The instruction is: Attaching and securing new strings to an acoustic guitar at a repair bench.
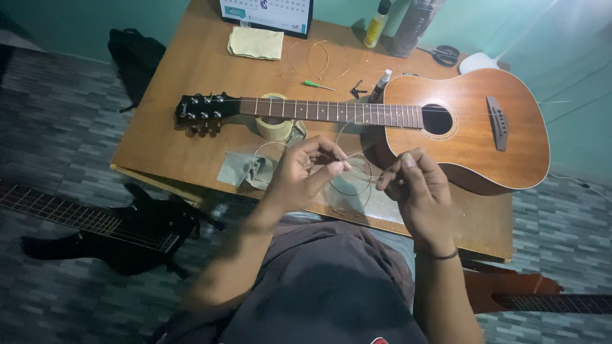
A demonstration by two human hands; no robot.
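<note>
An acoustic guitar point(472, 124) lies flat across a wooden table point(191, 70), headstock to the left, its neck resting on a roll of tape point(274, 127). My left hand point(303, 172) pinches a thin coiled guitar string point(352, 181) just above the table's near edge. My right hand point(414, 188) grips the same string a little to the right, fingers closed on it. Both hands hover in front of the guitar's body, over my lap.
On the table sit a greenish cloth point(245, 169), a yellow cloth point(256, 43), another coiled string point(309, 57), a small screwdriver point(317, 85), bottles point(376, 25), scissors point(444, 54) and a calendar point(268, 13). A black electric guitar point(115, 232) lies on the floor left; another guitar point(529, 294) right.
</note>
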